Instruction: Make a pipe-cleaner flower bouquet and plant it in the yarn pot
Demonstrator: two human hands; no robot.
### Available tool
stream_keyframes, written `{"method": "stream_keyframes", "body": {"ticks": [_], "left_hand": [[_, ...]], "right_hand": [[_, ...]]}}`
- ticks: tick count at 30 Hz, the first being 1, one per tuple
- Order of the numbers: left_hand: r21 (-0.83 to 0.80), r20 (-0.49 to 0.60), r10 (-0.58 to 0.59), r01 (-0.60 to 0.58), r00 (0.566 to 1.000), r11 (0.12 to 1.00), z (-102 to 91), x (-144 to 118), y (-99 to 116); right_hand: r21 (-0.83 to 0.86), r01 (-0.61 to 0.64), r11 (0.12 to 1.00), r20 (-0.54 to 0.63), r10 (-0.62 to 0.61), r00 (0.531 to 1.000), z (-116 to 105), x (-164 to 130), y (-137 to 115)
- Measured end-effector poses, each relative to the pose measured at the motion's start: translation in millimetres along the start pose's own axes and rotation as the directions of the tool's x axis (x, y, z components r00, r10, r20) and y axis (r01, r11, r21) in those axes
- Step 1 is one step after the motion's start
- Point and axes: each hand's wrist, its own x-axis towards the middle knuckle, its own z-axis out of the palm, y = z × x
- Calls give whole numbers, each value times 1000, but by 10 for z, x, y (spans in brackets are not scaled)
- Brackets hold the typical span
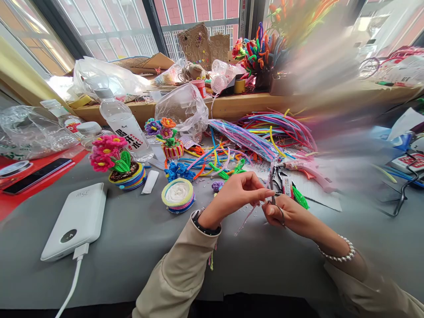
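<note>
Below the windows (pixel 195 13), a grey table (pixel 132 260) bears, from the left, a white power bank (pixel 77 216), a pot of pink flowers (pixel 107 152) and a round yellow-rimmed pot (pixel 179 194). Next, the left hand (pixel 236 196) pinches a pale pink fuzzy strip (pixel 244 221), its end hanging below the fingers; just right, the right hand (pixel 291 214) grasps scissors (pixel 272 183) at the left fingertips.

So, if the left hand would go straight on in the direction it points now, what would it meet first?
Most likely the scissors in the right hand. The left hand points across towards them, very close; whether it touches them is unclear, since depth is hard to judge.
</note>
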Motion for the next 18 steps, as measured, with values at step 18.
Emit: {"method": "stream_keyframes", "body": {"ticks": [18], "left_hand": [[51,52,-24,21,998,998,-4,-8,4]], "right_hand": [[50,104,993,13,-105,994,-34,-30,-42]]}}
